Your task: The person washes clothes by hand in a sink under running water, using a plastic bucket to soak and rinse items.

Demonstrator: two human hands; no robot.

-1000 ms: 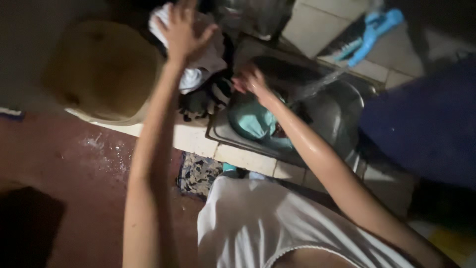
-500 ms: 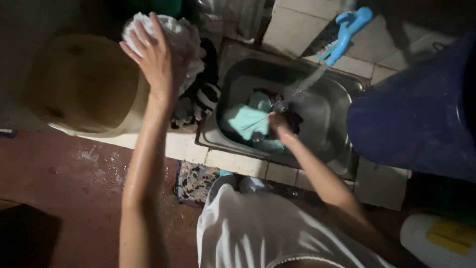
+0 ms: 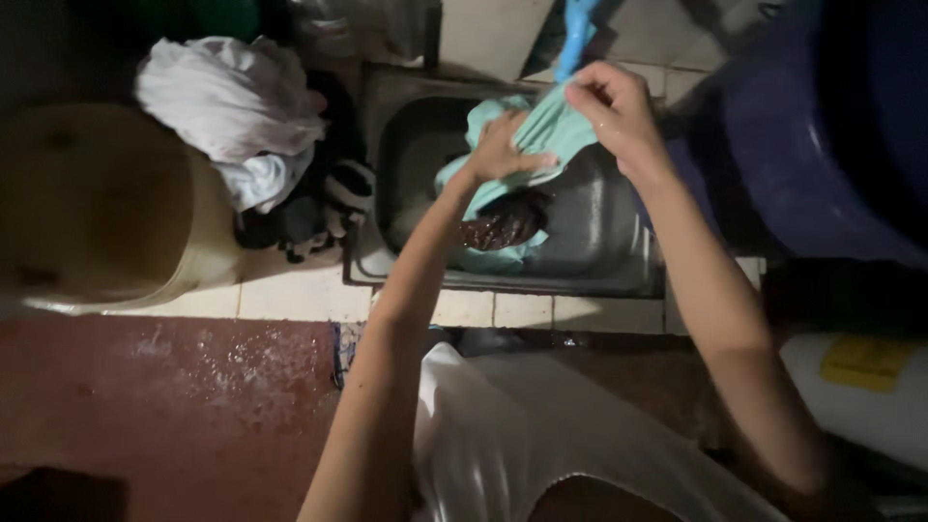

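Both my hands hold a wet teal cloth (image 3: pixel 541 135) over a steel sink (image 3: pixel 619 261). My left hand (image 3: pixel 503 150) grips its lower left part. My right hand (image 3: pixel 614 111) pinches its upper edge and lifts it. A dark brown garment (image 3: pixel 503 224) lies in the sink basin under the cloth. A blue tap (image 3: pixel 578 29) hangs above the sink at the back.
A pile of white clothes (image 3: pixel 237 106) with a striped dark item (image 3: pixel 338 198) lies left of the sink. A round beige tub (image 3: pixel 97 203) stands at far left. A large blue barrel (image 3: pixel 831 135) is at right, a white container (image 3: pixel 860 387) below it.
My left hand left the white clothes pile and came to the sink. Both hands now lift the teal cloth out of the basin. The view shifted right.
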